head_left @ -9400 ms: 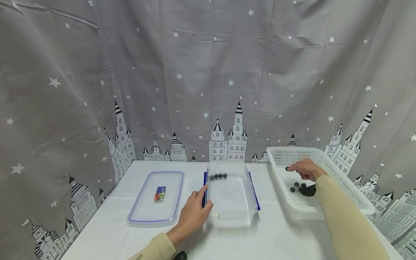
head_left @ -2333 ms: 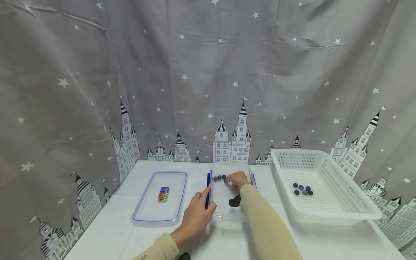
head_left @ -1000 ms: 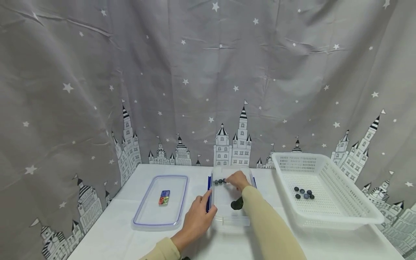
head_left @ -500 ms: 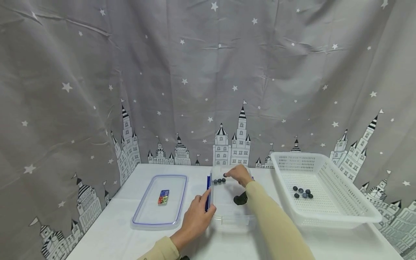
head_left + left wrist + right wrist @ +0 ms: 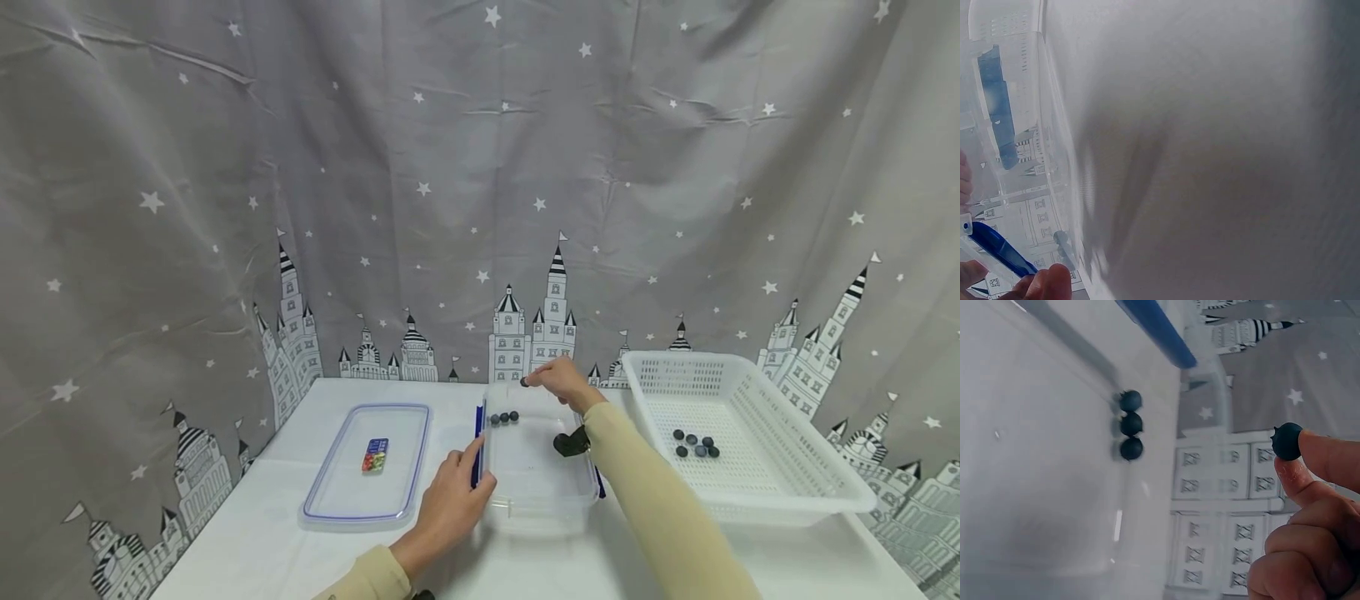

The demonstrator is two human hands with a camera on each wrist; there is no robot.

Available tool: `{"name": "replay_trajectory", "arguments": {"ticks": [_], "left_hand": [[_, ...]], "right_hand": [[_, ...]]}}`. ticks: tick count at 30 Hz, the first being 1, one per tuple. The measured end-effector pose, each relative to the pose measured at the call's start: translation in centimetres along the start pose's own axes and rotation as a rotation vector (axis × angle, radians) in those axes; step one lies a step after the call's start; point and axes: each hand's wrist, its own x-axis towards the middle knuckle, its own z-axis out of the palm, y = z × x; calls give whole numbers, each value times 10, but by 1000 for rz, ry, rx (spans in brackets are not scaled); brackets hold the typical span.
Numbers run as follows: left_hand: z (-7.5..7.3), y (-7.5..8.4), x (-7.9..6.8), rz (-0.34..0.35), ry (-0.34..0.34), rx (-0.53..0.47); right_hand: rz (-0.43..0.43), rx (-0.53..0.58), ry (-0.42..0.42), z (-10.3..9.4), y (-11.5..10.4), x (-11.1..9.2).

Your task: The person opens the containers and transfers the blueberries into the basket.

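Observation:
My right hand pinches a blueberry between thumb and fingertip, raised over the back rim of a clear plastic container. Inside it, three blueberries line up near the back left; the right wrist view shows them touching in a row. My left hand grips the container's left side, its thumb over the rim and fingers by the blue latch. Most of that hand lies outside the left wrist view.
A white perforated basket at the right holds several blueberries. At the left lies a clear lid with a blue seal and a colourful label. A grey castle-print curtain hangs behind the white table.
Over the last second my right hand has lifted a blueberry up and back from the right end of the row. Three stay in the row. The left hand keeps its place.

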Motion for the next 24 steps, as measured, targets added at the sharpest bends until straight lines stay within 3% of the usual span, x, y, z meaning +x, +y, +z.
{"name": "replay_trajectory", "arguments": {"ticks": [12, 18, 24], "left_hand": [[3, -1, 4, -22, -14, 13], [2, -1, 10, 10, 0, 1], [3, -2, 5, -13, -25, 8]], "right_hand": [[-74, -7, -32, -66, -2, -13], [-71, -51, -40, -101, 1, -21], [-43, -65, -56, -122, 18, -31]]}}
